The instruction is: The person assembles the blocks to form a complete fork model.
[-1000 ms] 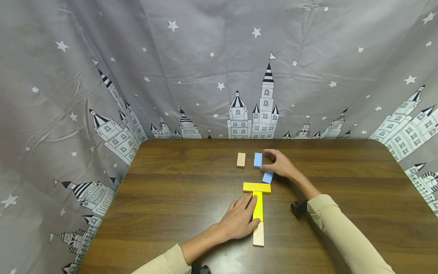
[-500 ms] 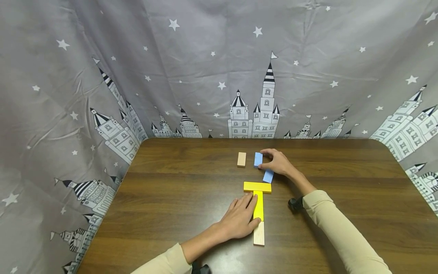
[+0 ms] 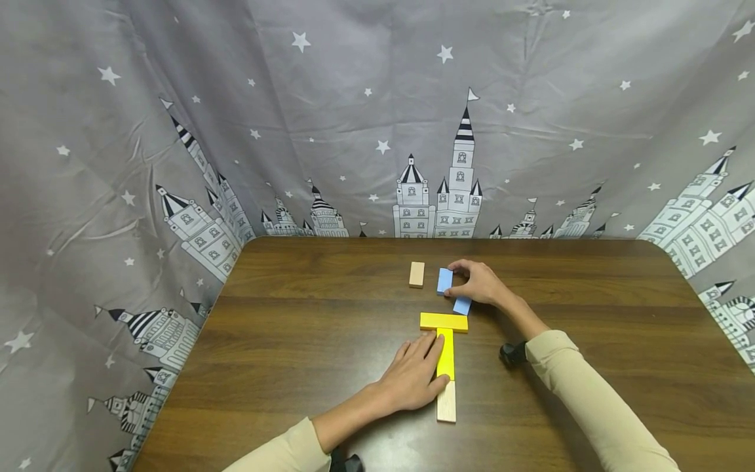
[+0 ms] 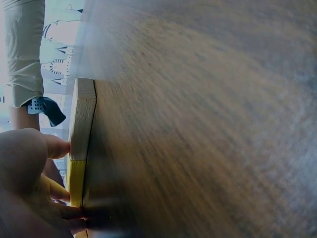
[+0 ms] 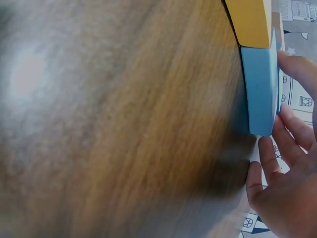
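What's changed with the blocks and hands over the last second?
The right hand has closed its grip on the far blue block and drawn it slightly toward the person. The left hand stays on the lengthwise yellow block; the crosswise yellow block hasn't moved.

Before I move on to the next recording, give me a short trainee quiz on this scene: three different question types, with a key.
1. What does the bare right hand hold?
A: a tan rectangular block
B: a blue rectangular block
C: nothing

2. True or false: the bare left hand rests on that blue block.

3. Fill in: the crosswise yellow rectangular block and the lengthwise yellow rectangular block form the letter ___.

Key: 1 B; 2 false; 3 T.
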Motion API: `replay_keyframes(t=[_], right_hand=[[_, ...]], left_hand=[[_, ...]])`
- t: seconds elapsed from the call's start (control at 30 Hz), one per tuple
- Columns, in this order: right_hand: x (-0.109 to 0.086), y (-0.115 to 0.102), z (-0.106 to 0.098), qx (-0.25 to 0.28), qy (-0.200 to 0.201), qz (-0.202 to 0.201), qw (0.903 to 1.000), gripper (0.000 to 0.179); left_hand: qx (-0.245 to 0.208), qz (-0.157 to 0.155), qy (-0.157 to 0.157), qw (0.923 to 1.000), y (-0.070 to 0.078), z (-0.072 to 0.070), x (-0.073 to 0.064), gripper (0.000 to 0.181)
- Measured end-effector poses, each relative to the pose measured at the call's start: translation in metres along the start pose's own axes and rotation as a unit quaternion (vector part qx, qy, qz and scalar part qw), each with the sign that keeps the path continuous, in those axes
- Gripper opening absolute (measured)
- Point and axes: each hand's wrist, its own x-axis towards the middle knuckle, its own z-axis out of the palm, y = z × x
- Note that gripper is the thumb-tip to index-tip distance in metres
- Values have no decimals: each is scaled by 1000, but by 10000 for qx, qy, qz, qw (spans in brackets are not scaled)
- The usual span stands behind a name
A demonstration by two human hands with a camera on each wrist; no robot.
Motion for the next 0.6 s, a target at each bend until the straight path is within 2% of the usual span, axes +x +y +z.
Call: replay_keyframes(t=[0.43,0.6], right_hand=[[-10,-4,1,24,-242,-154,9996,57],[-13,-4,2,1,-247,-222,9994,49]], left_hand=[[-2,18,2,10000,0,0,0,68],[-12,19,-1,10000,0,0,0,68]])
